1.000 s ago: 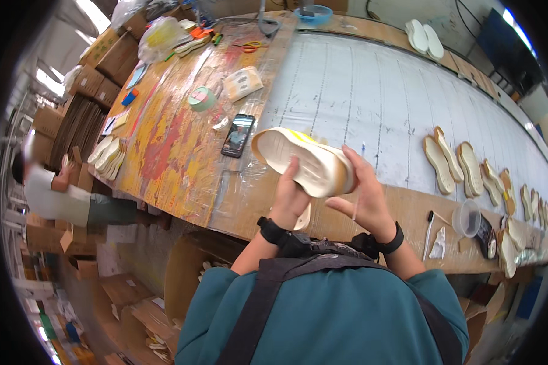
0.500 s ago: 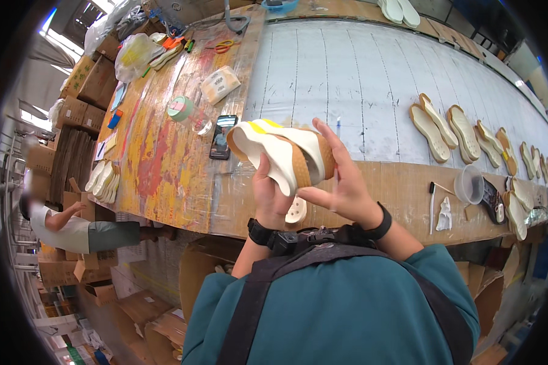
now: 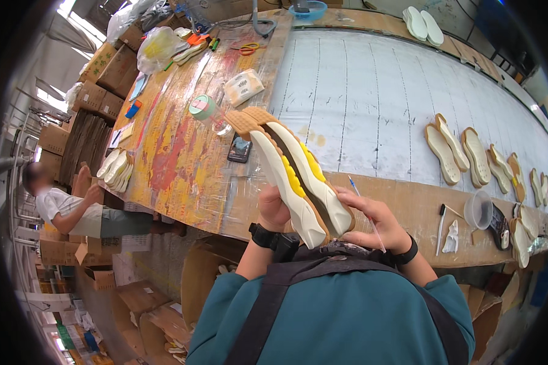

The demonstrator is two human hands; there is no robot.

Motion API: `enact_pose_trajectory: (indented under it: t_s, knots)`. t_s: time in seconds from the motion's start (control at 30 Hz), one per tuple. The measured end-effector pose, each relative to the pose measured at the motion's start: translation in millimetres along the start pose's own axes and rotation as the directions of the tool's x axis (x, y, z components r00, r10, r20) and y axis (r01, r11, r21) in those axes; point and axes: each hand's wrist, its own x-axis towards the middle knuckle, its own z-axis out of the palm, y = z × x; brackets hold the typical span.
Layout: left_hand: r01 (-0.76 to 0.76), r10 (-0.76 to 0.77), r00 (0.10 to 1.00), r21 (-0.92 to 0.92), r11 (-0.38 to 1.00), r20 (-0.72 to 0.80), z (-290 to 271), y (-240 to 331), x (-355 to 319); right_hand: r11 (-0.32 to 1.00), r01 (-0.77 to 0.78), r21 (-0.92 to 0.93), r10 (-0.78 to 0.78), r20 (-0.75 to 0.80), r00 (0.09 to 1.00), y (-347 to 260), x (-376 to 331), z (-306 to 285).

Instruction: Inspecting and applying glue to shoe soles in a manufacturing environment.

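In front of my chest are two shoe soles, side by side with a dark gap between them. The left sole [image 3: 280,176] and the right sole [image 3: 315,173] have cream sidewalls, yellow patches and tan textured bottoms. Both tilt, with their tan ends up to the left. My left hand [image 3: 274,208] is closed on the left sole's side. At the lower end, my right hand [image 3: 377,220] grips the right sole with thumb and fingers. A thin pen [image 3: 371,222] with a blue tip lies across that hand, apparently held in it.
A phone [image 3: 239,149], a bottle with a green lid [image 3: 204,108] and a tissue pack [image 3: 243,87] lie on the left table. Several soles [image 3: 475,157] stand to the right, near a clear plastic tub [image 3: 478,210] and a brush [image 3: 440,228]. Another person [image 3: 73,207] is at far left.
Both hands have turned the soles, so their sides and yellow patches show and the tan ends point up-left. The right hand has moved down to their lower end. The view has shifted.
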Motion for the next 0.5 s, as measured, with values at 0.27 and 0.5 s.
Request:
enact_pose_trajectory:
  t_s: [0.27,0.5]
  knots:
    - [0.285,-0.223,0.928,0.185,0.940,-0.297,-13.3,7.7,-14.7,0.972,-0.212,-0.098,0.206,-0.073,0.976,17.1,-6.3,-1.8]
    - [0.292,-0.231,0.943,0.259,0.921,-0.240,-9.1,2.6,-23.2,0.953,-0.144,-0.265,0.080,-0.239,0.968,14.9,14.8,-3.0]
